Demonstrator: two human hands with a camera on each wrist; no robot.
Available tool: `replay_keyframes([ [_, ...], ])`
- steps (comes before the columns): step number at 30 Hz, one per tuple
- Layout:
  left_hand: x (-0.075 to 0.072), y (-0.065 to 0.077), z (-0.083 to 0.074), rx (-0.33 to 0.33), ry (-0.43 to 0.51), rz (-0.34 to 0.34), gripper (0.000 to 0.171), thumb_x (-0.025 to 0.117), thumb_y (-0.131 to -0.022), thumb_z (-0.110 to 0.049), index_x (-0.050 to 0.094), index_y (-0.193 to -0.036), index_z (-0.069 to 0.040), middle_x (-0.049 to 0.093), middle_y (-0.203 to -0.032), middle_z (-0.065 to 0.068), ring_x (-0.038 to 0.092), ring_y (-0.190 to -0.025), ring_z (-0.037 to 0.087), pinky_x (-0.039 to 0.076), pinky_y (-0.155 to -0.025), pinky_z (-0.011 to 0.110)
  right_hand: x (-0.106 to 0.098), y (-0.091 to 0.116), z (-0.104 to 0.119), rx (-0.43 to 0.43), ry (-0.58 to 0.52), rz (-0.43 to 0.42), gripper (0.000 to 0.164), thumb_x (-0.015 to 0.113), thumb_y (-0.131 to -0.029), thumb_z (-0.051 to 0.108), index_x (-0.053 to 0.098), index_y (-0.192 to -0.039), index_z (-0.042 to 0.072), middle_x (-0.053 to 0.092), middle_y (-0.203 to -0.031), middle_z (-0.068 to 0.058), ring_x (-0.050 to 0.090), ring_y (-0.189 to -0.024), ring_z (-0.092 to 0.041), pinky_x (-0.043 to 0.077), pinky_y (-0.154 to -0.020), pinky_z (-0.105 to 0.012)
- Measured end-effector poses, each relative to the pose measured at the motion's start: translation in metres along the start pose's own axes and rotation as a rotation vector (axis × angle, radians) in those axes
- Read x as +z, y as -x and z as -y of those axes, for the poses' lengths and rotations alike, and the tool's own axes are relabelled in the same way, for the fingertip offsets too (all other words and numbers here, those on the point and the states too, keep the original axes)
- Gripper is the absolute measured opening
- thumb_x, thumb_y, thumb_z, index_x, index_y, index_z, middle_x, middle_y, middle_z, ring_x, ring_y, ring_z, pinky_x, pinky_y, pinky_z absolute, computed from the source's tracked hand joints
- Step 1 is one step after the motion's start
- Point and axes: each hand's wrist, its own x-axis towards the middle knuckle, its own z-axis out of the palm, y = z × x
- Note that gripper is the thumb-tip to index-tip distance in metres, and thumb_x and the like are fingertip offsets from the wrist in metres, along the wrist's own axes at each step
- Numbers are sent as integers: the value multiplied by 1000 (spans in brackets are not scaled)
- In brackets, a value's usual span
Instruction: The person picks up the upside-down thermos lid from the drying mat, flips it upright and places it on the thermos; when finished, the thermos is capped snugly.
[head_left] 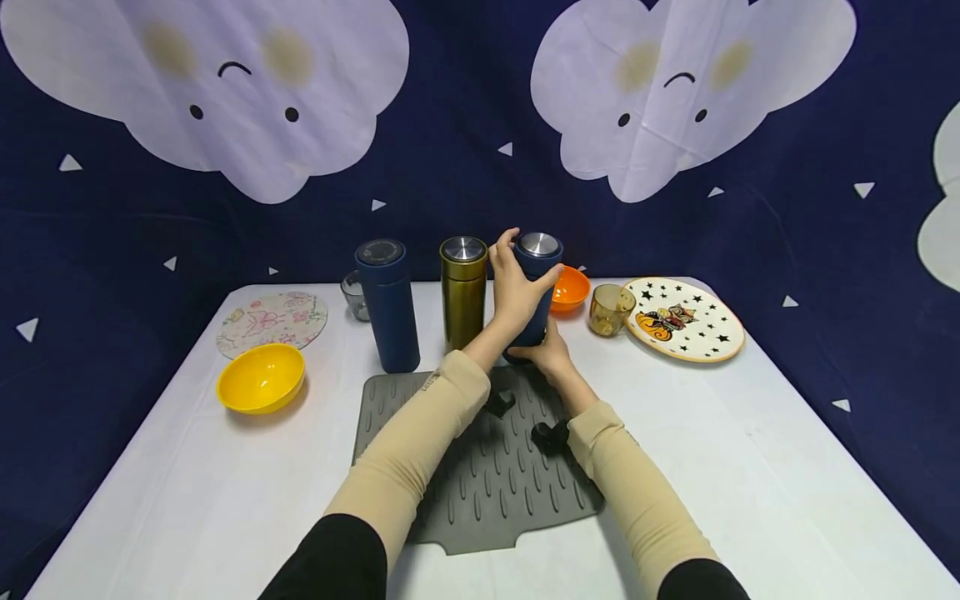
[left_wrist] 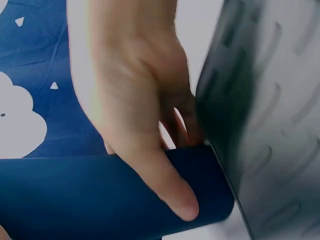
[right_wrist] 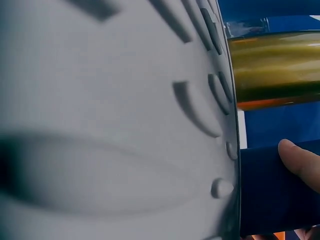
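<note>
A dark blue thermos bottle (head_left: 534, 308) with a steel-topped cap leans slightly at the far edge of the grey mat. Both hands hold it. High up near the cap is my left hand (head_left: 517, 287), thumb and fingers spread round the body. Down by the base my right hand (head_left: 551, 354) grips it, thumb across the near side. In the left wrist view a thumb lies across the blue bottle (left_wrist: 100, 195) close to its base. The right wrist view shows a thumb tip on the bottle (right_wrist: 265, 195) beside the mat (right_wrist: 125, 110).
A gold thermos (head_left: 463, 300) and another blue one (head_left: 390, 317) stand to the left. Nearby are a clear glass (head_left: 355, 297), yellow bowl (head_left: 261, 379), floral placemat (head_left: 273, 321), orange bowl (head_left: 572, 289), amber glass (head_left: 609, 310) and owl plate (head_left: 712, 321). The ribbed mat (head_left: 480, 492) lies in front.
</note>
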Motion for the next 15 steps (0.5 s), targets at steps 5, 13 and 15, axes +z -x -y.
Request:
replay_keyframes([
  [5, -2, 0, 2, 21, -13, -24, 74, 72, -80, -25, 24, -137, -17, 33, -133, 14, 50, -110, 29, 44, -92, 35, 1, -1, 1, -22, 15, 1, 93, 75, -72, 0, 21, -146, 10, 28, -146, -18, 28, -132, -33, 27, -106, -46],
  [13, -4, 0, 8, 50, -51, 12, 67, 64, -86, -27, 24, -138, -21, 31, -137, 13, 53, -102, 31, 47, -85, 42, 3, -4, 1, -30, 80, -2, 89, 76, -72, 4, 24, -144, 8, 34, -143, -19, 33, -129, -34, 28, -105, -45],
  [15, -4, 0, 9, 52, -52, 14, 66, 64, -86, -27, 24, -138, -21, 31, -138, 13, 52, -103, 31, 47, -85, 42, 3, -4, 1, -29, 73, -5, 89, 76, -71, 4, 25, -144, 8, 34, -143, -18, 33, -129, -33, 28, -106, -45],
])
